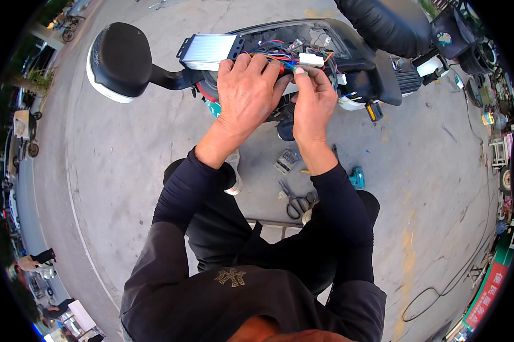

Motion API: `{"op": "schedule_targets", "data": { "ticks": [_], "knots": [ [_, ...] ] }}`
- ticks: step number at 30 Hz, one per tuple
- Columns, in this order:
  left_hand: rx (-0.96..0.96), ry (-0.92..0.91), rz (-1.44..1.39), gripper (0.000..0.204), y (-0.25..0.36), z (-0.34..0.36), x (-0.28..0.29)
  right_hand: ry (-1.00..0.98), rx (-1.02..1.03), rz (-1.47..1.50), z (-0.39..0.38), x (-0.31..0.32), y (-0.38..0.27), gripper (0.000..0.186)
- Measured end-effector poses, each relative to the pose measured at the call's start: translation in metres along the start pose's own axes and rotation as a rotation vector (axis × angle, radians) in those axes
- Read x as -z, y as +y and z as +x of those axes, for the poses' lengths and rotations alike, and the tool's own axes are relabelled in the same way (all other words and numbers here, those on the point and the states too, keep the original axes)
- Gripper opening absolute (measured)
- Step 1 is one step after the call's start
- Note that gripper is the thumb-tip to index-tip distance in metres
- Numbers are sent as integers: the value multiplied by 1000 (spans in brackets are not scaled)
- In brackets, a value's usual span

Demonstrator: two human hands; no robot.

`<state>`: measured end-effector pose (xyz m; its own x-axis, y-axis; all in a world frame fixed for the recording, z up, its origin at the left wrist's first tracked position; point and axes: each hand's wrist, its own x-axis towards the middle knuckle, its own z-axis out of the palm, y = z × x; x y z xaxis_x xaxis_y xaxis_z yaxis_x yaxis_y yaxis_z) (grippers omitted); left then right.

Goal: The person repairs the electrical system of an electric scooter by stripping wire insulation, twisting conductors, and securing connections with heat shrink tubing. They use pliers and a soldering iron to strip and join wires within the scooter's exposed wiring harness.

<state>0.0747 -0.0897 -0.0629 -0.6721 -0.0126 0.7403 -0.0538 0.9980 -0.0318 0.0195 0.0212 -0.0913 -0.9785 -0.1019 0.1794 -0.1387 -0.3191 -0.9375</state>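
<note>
An electric scooter (348, 40) stands across the top with its body opened and a tangle of coloured wires (291, 50) exposed. A silver finned controller box (211, 49) rests at the left of the opening. My left hand (246, 91) is closed over the wires just right of the box, its fingertips partly hidden. Close beside it, my right hand (313, 105) pinches a thin green-and-blue wire between thumb and fingers. A white plug connector (311, 60) sits just beyond the right fingertips. Some red shows at the left fingertips, too small to make out.
Below the scooter, scissors (294, 206), a small clear case (286, 161) and a teal power tool (357, 178) lie on the concrete near my legs. A black seat or backrest (118, 60) juts out left. A cable (439, 293) loops over the ground at right, near assorted goods.
</note>
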Motion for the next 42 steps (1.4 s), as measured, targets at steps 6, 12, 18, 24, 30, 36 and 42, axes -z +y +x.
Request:
{"op": "schedule_targets", "data": {
  "ticks": [6, 12, 18, 24, 30, 36, 42],
  "knots": [
    [-24, 67, -21, 28, -8, -18, -14, -43, 32, -50, -27, -3, -7, 15],
    [11, 11, -115, 44, -11, -26, -11, -167, 394, -309, -41, 0, -7, 17],
    [-35, 55, -104, 32, -16, -27, -12, -238, 358, -502, -48, 0, -28, 16],
    [-28, -23, -34, 25, -11, -23, -13, -164, 477, -470, -49, 1, -13, 16],
    [-79, -186, -193, 27, -25, -14, 2, -109, 193, -363, -26, 9, -11, 18],
    [-70, -278, -497, 32, -51, -17, 6, -204, 16, -129, -20, 15, -15, 23],
    [-122, -315, -590, 33, -60, -11, 21, -126, -104, -5, -14, 20, -12, 27]
  ]
}}
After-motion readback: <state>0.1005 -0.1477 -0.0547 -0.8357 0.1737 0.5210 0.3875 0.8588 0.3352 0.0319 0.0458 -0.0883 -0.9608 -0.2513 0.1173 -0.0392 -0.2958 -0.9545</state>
